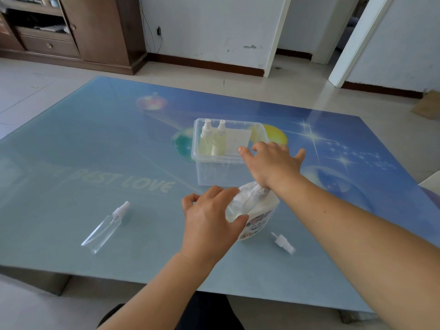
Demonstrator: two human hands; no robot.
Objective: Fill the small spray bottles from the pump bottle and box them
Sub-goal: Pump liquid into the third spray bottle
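Steadying the pump bottle (256, 215), the left hand (209, 222) is curled round it; the right hand (271, 160) is spread flat above the pump, near the box (214, 172).

A home living room: a low glass coffee table (95, 139) printed with planets on tiled floor (273, 89), a dark wooden cabinet (95, 29) at ten o'clock, open doorways (342, 27) at one o'clock.

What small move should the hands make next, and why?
Probably press the right hand down on the pump bottle: the left hand holds a small bottle against it, its spray cap lies off.
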